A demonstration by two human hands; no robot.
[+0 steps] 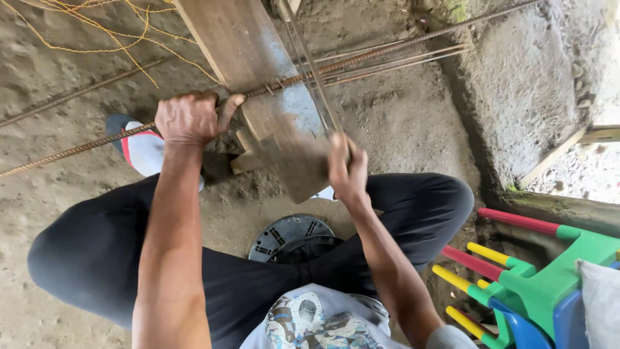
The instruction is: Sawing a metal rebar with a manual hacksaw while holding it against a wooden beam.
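Observation:
A long rusty ribbed steel bar [387, 50] lies across a slanting wooden plank [239, 45] above the dirt ground. My left hand [190, 119] is closed around this bar just left of the plank. My right hand [345, 169] grips the handle of a thin metal saw frame [310, 64] that crosses the bar over the plank. The part of the handle inside the fist is hidden. My legs in black trousers [97, 252] are spread below both arms.
Thin yellow wire [97, 29] lies tangled at the top left. More thin rods [400, 64] run beside the bar at the right. A round black plastic base [290, 236] sits between my legs. Colourful plastic chairs [536, 284] stand at the lower right, by a concrete slope [516, 84].

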